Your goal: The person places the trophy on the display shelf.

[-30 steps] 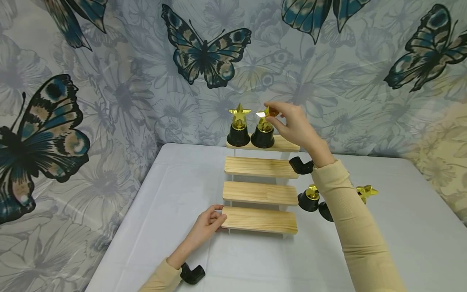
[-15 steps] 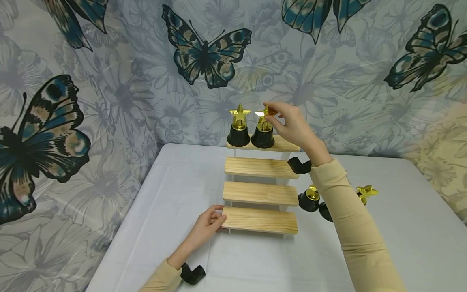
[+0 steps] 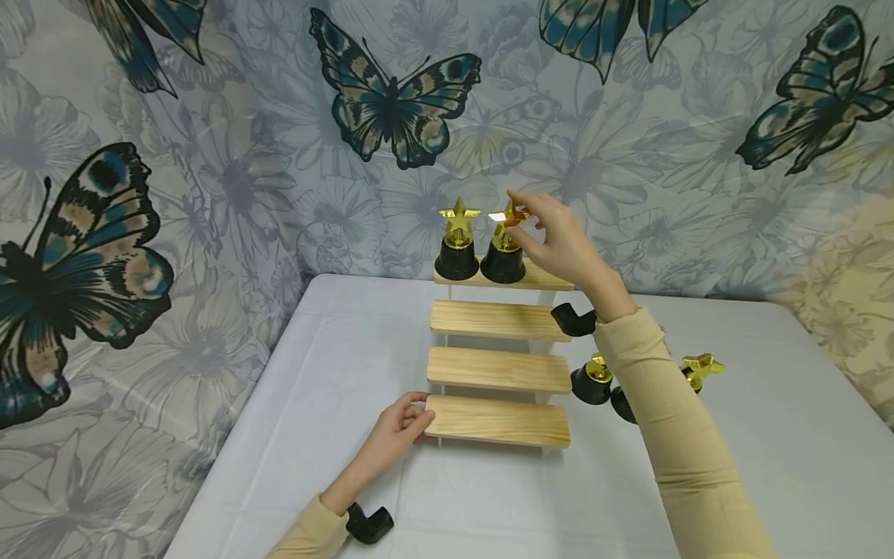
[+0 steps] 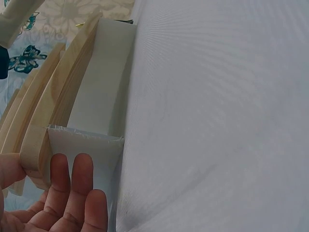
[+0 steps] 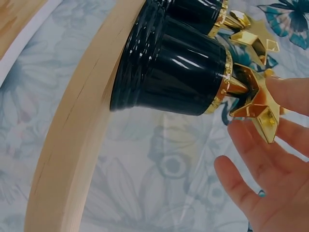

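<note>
A stand [image 3: 497, 419] with wooden shelves rises in steps; its top shelf bears two upright trophies, black-based with gold stars. The right hand [image 3: 569, 244] is at the star of the right-hand trophy [image 3: 503, 265], index finger and thumb slightly spread around it. In the right wrist view the thumb of this hand [image 5: 275, 179] overlaps the gold star [image 5: 263, 104], other fingers lying behind. Beside that trophy stands the left one [image 3: 457, 262]. The left hand [image 3: 391, 435] holds the lowest shelf's left end; in the left wrist view its thumb presses the board [image 4: 36, 150], fingers underneath.
More trophies are on the white-covered table [image 3: 321, 349] right of the stand, one [image 3: 590, 386] near the shelves, others partly hidden by the right sleeve [image 3: 677, 435]. Black wrist-worn pieces show at both wrists. Butterfly-patterned cloth [image 3: 265, 194] hangs behind.
The right index finger has lifted a little and parted from the thumb at the star. The trophies and the left hand look unmoved.
</note>
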`<action>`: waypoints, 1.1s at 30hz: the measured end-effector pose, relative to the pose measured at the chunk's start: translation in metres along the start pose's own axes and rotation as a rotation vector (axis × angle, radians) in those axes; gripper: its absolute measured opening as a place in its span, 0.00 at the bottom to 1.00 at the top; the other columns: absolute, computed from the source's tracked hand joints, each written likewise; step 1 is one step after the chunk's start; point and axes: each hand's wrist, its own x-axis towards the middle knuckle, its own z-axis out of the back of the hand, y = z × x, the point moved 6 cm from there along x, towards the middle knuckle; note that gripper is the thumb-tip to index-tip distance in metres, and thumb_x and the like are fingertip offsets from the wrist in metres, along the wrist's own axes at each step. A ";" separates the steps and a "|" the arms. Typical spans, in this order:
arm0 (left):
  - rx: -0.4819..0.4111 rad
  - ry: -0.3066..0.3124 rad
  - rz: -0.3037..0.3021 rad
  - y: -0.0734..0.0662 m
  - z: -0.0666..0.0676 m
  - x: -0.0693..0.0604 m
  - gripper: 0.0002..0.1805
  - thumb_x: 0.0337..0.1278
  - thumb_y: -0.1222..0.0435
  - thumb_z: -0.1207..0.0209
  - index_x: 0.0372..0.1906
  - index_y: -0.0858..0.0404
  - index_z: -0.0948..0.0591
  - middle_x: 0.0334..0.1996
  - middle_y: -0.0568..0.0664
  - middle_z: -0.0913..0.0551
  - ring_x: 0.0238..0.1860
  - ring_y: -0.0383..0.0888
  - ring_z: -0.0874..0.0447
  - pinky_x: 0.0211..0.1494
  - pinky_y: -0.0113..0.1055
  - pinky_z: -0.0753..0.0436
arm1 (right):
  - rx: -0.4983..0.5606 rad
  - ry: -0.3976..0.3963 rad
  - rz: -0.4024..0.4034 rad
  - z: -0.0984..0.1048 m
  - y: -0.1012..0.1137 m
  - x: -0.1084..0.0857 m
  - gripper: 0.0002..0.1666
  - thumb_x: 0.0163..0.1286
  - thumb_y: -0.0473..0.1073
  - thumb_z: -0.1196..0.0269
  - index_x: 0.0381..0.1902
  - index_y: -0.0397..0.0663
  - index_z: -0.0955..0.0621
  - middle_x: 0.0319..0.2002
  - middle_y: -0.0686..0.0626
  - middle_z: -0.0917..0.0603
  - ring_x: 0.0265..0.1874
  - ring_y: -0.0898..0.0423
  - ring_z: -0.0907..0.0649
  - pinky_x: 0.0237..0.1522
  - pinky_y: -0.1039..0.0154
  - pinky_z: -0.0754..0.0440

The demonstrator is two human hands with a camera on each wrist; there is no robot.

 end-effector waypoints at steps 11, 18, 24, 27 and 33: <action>0.012 -0.016 -0.018 0.023 -0.002 0.007 0.20 0.67 0.65 0.49 0.57 0.74 0.33 0.27 0.51 0.21 0.26 0.50 0.22 0.31 0.38 0.22 | -0.016 -0.115 -0.011 0.020 -0.007 -0.023 0.28 0.62 0.30 0.39 0.61 0.36 0.30 0.53 0.38 0.25 0.48 0.44 0.24 0.42 0.48 0.29; 0.018 -0.017 -0.024 0.034 0.000 0.010 0.23 0.66 0.59 0.48 0.58 0.70 0.32 0.27 0.49 0.21 0.24 0.46 0.23 0.29 0.33 0.24 | -0.029 -0.151 -0.020 0.029 -0.013 -0.043 0.28 0.61 0.28 0.38 0.60 0.36 0.29 0.50 0.38 0.23 0.48 0.44 0.24 0.42 0.48 0.29; 0.015 -0.016 -0.006 0.029 -0.001 0.008 0.21 0.66 0.62 0.48 0.58 0.71 0.32 0.27 0.50 0.21 0.25 0.48 0.23 0.31 0.35 0.23 | -0.073 -0.195 -0.016 0.038 -0.019 -0.062 0.28 0.59 0.26 0.38 0.59 0.36 0.28 0.49 0.37 0.23 0.47 0.43 0.23 0.40 0.48 0.27; 0.008 -0.016 -0.003 0.016 -0.001 0.005 0.20 0.67 0.66 0.49 0.57 0.73 0.32 0.27 0.52 0.21 0.26 0.52 0.23 0.31 0.38 0.22 | -0.099 -0.211 -0.012 0.041 -0.022 -0.072 0.28 0.58 0.25 0.38 0.58 0.36 0.27 0.48 0.37 0.22 0.46 0.43 0.22 0.39 0.49 0.26; 0.020 -0.012 -0.001 0.000 -0.001 0.000 0.18 0.67 0.69 0.50 0.56 0.75 0.32 0.27 0.53 0.21 0.26 0.54 0.23 0.31 0.38 0.23 | -0.114 -0.218 -0.060 0.044 -0.029 -0.092 0.27 0.58 0.25 0.38 0.57 0.36 0.26 0.47 0.38 0.21 0.44 0.44 0.22 0.39 0.50 0.26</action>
